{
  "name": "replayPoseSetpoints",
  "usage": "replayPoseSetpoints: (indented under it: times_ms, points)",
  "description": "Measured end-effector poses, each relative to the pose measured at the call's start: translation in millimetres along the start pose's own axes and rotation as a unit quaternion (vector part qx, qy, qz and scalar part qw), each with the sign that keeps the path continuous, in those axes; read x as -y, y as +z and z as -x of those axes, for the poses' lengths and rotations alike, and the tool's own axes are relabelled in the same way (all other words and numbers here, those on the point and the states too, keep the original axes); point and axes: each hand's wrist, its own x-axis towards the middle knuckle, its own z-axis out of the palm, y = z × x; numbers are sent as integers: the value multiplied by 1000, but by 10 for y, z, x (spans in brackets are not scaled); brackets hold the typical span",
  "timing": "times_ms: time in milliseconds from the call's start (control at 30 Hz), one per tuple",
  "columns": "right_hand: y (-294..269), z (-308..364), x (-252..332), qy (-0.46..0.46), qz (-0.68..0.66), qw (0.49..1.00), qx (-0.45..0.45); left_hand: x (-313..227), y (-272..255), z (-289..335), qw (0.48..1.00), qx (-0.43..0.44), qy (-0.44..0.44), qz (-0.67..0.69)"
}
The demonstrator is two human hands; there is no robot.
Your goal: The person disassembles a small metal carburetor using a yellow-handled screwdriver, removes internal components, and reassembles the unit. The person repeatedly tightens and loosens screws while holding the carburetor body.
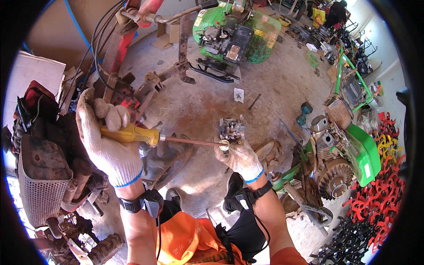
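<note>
My left hand (108,132), in a white knit glove with a blue cuff, is closed around the yellow handle of a screwdriver (132,134). Its long, brownish shaft points right, and the tip meets a small round brass-coloured piece (224,145) at my right fingertips. My right hand (240,158), gloved alike, is closed on a small grey metal engine part that looks like a carburetor (232,128). The fingers hide its lower side, so I cannot tell how the round piece is joined to it.
A green machine with an engine (225,42) stands ahead. At right are an engine with a finned flywheel (334,179), a teal power tool (304,114) and piled red parts (375,194). A perforated metal guard (42,198) stands left. A dark rod (254,102) lies on the floor.
</note>
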Motion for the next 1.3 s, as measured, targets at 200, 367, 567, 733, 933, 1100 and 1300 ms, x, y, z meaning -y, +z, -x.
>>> replayPoseSetpoints:
  times_ms: [200, 367, 567, 733, 933, 1100, 1300]
  points:
    - [14, 3, 7, -20, 39, 999, -4, -11, -29, 0, 999, 31, 20, -1]
    - [63, 3, 7, -24, 48, 998, -32, -8, -16, 16, 999, 16, 29, -9]
    - [57, -27, -4, -24, 49, 998, -40, -10, -14, -1, 999, 22, 30, -11]
    - [30, -30, -15, -28, 48, 998, -32, -23, -19, 8, 999, 25, 31, -10]
    - [56, -22, -13, -30, 32, 998, -35, -22, -19, 12, 999, 15, 33, -13]
    - [88, -27, -6, -29, 2, 999, -38, -24, -25, 17, 999, 28, 28, 0]
    - [103, -14, -11, -33, 26, 998, -48, -24, -10, 21, 999, 23, 31, -9]
